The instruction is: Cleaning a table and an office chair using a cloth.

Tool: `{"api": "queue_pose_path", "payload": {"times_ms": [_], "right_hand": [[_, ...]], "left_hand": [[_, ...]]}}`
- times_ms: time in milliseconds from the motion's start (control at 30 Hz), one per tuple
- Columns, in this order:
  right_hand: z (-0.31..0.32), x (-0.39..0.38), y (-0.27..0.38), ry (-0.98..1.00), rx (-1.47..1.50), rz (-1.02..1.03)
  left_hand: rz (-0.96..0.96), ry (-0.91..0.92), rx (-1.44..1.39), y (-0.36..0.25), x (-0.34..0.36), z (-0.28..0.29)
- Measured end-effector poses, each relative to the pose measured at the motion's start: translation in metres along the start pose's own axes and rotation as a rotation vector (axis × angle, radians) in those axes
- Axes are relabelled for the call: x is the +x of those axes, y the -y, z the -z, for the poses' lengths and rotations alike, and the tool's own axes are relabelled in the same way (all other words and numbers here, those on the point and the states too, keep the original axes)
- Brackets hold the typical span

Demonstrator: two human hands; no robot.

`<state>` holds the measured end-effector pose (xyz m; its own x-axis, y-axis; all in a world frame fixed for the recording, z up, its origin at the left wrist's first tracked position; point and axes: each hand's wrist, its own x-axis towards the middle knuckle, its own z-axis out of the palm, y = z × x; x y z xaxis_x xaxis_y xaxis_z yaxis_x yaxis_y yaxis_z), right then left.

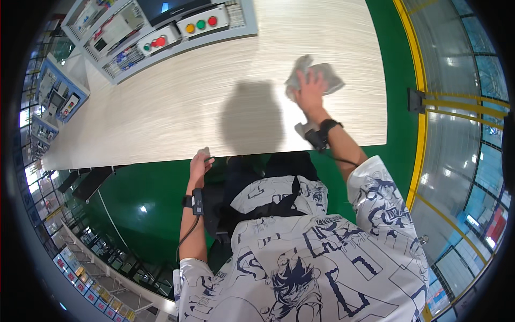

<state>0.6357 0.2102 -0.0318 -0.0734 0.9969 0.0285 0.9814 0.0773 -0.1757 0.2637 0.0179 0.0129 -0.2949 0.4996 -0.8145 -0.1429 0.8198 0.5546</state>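
Note:
My right hand lies with spread fingers on a crumpled grey cloth on the pale wood-grain table, toward its right end. A black strapped device with a cable is on my right wrist. My left hand is at the table's front edge, fingers curled, with a small greyish bit at the fingertips that I cannot make out. Another strapped device is on my left wrist.
A grey control panel with coloured buttons stands at the back left. Blue-framed units line the left end. Right of the table are green floor and a yellow railing. Shelving with small bins shows at lower left.

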Motion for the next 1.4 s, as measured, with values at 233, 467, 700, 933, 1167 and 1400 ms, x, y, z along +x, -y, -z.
{"api": "queue_pose_path", "payload": {"times_ms": [233, 467, 700, 933, 1167, 1400], "right_hand": [[-0.007, -0.101, 0.16, 0.243, -0.076, 0.435], [0.002, -0.144, 0.112, 0.446, -0.137, 0.45], [-0.017, -0.078, 0.123, 0.094, -0.128, -0.016], [-0.054, 0.015, 0.267, 0.113, -0.038, 0.037], [-0.082, -0.079, 0.445, 0.17, -0.067, 0.83], [-0.055, -0.11, 0.408, 0.37, -0.005, 0.471]], "left_hand": [[-0.085, 0.036, 0.01, -0.02, 0.065, 0.096], [-0.223, 0.166, -0.062, 0.046, 0.131, 0.213], [-0.078, -0.064, 0.007, 0.028, 0.093, 0.23], [-0.072, -0.158, -0.042, 0.033, 0.075, 0.264], [-0.131, -0.157, 0.009, 0.016, 0.104, 0.322], [-0.23, -0.094, 0.023, -0.003, 0.155, 0.426]]}}
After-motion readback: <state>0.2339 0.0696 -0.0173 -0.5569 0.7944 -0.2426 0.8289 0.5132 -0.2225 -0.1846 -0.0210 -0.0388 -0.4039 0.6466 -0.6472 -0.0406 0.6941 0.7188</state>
